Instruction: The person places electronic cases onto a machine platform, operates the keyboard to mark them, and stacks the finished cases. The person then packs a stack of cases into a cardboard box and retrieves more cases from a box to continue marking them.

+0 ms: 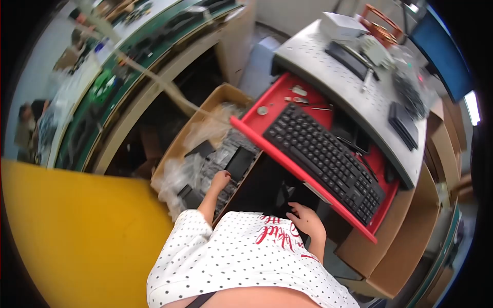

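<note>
My left hand (221,180) reaches into a cardboard box (177,136) on the left. Its fingers are closed at the lower corner of a flat black rectangular piece (240,163), which looks pinched between them. Under that piece lie many items in clear plastic bags (213,169). Two more dark flat pieces, one a black rectangle (191,197) and one a tilted black panel (201,149), rest among the wrapping. My right hand (308,222) is in front of my shirt, below the red drawer, its fingers apart and slightly bent with nothing visible in them.
A red drawer (303,177) with a black keyboard (323,161) juts out under a grey perforated bench top (318,61). Black stacked pieces (403,124) lie on the bench. Open cardboard boxes (395,241) stand at right. A yellow surface (87,231) fills the lower left.
</note>
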Tool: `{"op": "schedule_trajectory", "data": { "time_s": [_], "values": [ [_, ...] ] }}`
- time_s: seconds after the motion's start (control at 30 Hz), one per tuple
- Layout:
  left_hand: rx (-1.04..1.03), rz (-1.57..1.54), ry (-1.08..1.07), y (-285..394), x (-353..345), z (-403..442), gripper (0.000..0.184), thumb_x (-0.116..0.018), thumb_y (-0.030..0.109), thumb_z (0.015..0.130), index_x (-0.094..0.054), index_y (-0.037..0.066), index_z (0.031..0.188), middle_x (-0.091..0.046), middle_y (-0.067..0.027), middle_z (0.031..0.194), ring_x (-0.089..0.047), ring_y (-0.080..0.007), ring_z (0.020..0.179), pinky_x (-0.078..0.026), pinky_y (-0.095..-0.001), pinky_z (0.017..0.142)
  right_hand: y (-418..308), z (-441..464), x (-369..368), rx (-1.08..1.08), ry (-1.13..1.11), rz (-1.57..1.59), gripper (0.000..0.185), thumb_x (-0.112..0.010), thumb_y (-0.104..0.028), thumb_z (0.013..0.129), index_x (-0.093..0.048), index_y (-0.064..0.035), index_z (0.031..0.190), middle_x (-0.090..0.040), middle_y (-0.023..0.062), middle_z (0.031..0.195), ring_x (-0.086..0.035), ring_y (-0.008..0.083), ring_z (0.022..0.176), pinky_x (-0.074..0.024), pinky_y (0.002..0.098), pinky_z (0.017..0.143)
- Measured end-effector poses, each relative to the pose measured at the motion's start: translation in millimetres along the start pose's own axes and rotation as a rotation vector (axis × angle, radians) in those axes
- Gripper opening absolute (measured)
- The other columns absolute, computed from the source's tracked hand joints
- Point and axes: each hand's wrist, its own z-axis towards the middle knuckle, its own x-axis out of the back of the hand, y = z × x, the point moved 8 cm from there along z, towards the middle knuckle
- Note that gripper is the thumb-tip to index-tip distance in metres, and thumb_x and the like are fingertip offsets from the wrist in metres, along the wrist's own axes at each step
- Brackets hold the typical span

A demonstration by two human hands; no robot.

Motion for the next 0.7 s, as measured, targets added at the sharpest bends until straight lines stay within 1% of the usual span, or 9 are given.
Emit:
{"op": "schedule_trajectory", "data": {
  "time_s": [0.07,0.1,0.23,0.33,0.43,0.53,0.57,0.67,0.7],
  "values": [
    [0.059,-0.073,0.239,-72.7,-14.8,3.1,0.027,-0.054,0.019,0.07,-0.063,0.004,0.09,-0.062,-0.0192,0.085,-0.059,-0.0324,0.086,-0.046,-0.0401,0.075,22.1,2.7,-13.4,-0.062,-0.059,-0.1,0.041,-0.058,-0.025,0.076,-0.052,-0.0025,0.11,-0.06,0.0208,0.094,-0.058,0.0331,0.089,-0.0459,0.0373,0.076],
    [0.215,-0.091,0.235,-99.5,-22.1,-2.8,0.029,-0.057,0.017,0.068,-0.062,0.004,0.093,-0.062,-0.0191,0.088,-0.057,-0.0339,0.089,-0.045,-0.0405,0.079,32.6,3.1,-16.9,-0.115,-0.074,-0.126,0.042,-0.058,-0.026,0.076,-0.051,-0.0037,0.111,-0.059,0.0213,0.096,-0.058,0.0334,0.089,-0.0459,0.0376,0.076],
    [0.397,-0.193,0.284,-156.4,-41.3,-8.1,0.033,-0.057,0.014,0.067,-0.061,0.003,0.099,-0.062,-0.0184,0.091,-0.058,-0.0332,0.089,-0.044,-0.0399,0.079,45.2,3.7,-10.9,-0.156,-0.037,-0.077,0.042,-0.058,-0.025,0.077,-0.051,-0.0042,0.112,-0.059,0.0204,0.094,-0.058,0.0332,0.087,-0.0462,0.0374,0.074],
    [0.337,-0.172,0.375,-113.7,-9.2,-12.7,0.036,-0.058,0.014,0.067,-0.059,0.001,0.1,-0.061,-0.0193,0.09,-0.058,-0.0333,0.088,-0.045,-0.0393,0.078,43.0,2.2,0.0,-0.159,0.062,-0.113,0.041,-0.058,-0.024,0.077,-0.051,-0.0043,0.112,-0.059,0.0201,0.092,-0.058,0.0331,0.085,-0.0464,0.0371,0.073],
    [0.209,-0.252,0.299,-90.1,-18.8,19.3,0.038,-0.059,0.016,0.067,-0.058,0.0,0.102,-0.061,-0.02,0.087,-0.058,-0.0349,0.083,-0.046,-0.038,0.076,46.3,-1.2,1.1,-0.191,0.091,-0.074,0.04,-0.058,-0.023,0.076,-0.052,-0.0034,0.111,-0.06,0.0203,0.092,-0.059,0.0332,0.084,-0.0467,0.0367,0.073],
    [0.296,-0.196,0.336,-81.5,-37.1,44.7,0.042,-0.059,0.017,0.066,-0.057,0.003,0.105,-0.058,-0.0195,0.094,-0.055,-0.0357,0.087,-0.044,-0.0374,0.08,44.0,-6.8,-1.3,-0.214,0.069,-0.077,0.041,-0.058,-0.023,0.076,-0.052,-0.0031,0.111,-0.06,0.0205,0.093,-0.059,0.0332,0.084,-0.0468,0.0366,0.073],
    [0.364,-0.069,0.222,-77.7,-43.0,49.9,0.047,-0.06,0.02,0.067,-0.054,0.009,0.112,-0.053,-0.0195,0.106,-0.05,-0.0368,0.099,-0.041,-0.0383,0.086,43.2,-7.4,-1.2,-0.217,0.056,-0.079,0.041,-0.058,-0.023,0.076,-0.052,-0.003,0.111,-0.06,0.0206,0.093,-0.059,0.0332,0.084,-0.0468,0.0366,0.073],
    [0.479,0.028,0.175,-55.2,-40.4,34.1,0.044,-0.062,0.02,0.068,-0.053,0.011,0.11,-0.047,-0.0198,0.114,-0.043,-0.0371,0.107,-0.038,-0.0407,0.089,50.3,-10.8,-5.1,-0.234,0.03,-0.072,0.042,-0.058,-0.023,0.076,-0.052,-0.003,0.112,-0.06,0.0208,0.093,-0.059,0.0333,0.085,-0.0468,0.0369,0.074],
    [0.489,0.021,0.245,-40.3,-29.9,25.8,0.041,-0.063,0.019,0.068,-0.053,0.011,0.107,-0.049,-0.0193,0.111,-0.045,-0.0365,0.104,-0.039,-0.0411,0.087,51.3,-10.5,-4.2,-0.238,0.031,-0.077,0.042,-0.058,-0.023,0.076,-0.051,-0.003,0.112,-0.06,0.0208,0.093,-0.059,0.0334,0.085,-0.0468,0.037,0.074]
  ]
}}
